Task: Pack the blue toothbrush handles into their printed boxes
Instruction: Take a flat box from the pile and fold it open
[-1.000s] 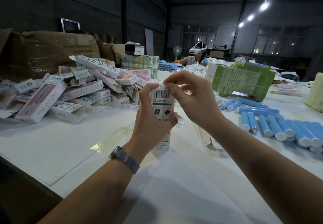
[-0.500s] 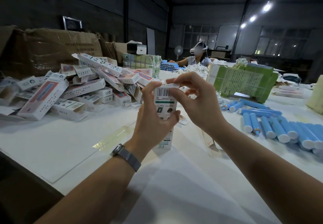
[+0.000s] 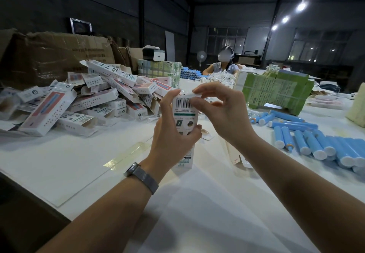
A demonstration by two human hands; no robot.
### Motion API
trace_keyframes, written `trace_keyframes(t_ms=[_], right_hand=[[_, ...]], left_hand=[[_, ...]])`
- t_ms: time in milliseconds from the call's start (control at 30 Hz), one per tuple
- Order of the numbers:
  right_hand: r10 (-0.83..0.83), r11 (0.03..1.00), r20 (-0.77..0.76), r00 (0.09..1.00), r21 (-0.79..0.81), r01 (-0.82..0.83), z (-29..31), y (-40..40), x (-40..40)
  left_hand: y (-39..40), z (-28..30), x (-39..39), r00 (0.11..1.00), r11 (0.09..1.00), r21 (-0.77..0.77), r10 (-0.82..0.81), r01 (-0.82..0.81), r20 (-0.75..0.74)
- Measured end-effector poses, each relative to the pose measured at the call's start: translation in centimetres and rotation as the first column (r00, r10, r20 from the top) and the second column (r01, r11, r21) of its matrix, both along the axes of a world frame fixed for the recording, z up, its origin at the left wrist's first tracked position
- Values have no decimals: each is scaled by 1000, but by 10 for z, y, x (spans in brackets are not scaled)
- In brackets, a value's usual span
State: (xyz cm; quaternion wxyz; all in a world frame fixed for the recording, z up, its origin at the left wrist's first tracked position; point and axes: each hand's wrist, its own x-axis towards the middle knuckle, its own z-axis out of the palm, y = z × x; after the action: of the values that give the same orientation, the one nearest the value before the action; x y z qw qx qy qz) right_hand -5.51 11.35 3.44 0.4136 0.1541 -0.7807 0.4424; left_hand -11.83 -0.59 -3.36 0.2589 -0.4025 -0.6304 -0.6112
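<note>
A dim warehouse hall with dark walls and bright ceiling lamps holds a long white table (image 3: 59,162), smooth and matte, with a clear plastic sheet taped flat on its near left part. At the table's middle a printed box (image 3: 184,122), a tall narrow carton of glossy white card with a barcode near its top, stands upright with its base on the table. The left hand (image 3: 173,134), with a metal mesh watch band (image 3: 141,177) on its wrist, is wrapped around the carton's middle, thumb on the front face. The right hand (image 3: 221,110) has thumb and forefinger pinched together on the white top flap, the other fingers curled loosely apart. To the left lies a loose heap of cartons (image 3: 94,102), many with open flaps, against crumpled brown cardboard boxes (image 3: 49,55). To the right, round blue toothbrush handles (image 3: 316,146) with white end caps lie in a row near the table's right edge, well apart from the held box. The near table between the forearms is bare. A green strapped bundle (image 3: 276,92) sits behind. Compared with half a second ago, the flap sits lower over the top opening and the grip is unchanged.
</note>
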Motion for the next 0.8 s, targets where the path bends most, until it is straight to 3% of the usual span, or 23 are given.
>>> trace_keyframes(t_ms=[300,800], right_hand=[[30,996,-27,999,-85,-32,-10,-11,-4],[-56,995,-93,994,83,64,-13,-5,-3]], left_hand=[[0,0,1,999,1000,-13,-28,28,15],[1,0,-3,997,1000,16,-25,26,-70]])
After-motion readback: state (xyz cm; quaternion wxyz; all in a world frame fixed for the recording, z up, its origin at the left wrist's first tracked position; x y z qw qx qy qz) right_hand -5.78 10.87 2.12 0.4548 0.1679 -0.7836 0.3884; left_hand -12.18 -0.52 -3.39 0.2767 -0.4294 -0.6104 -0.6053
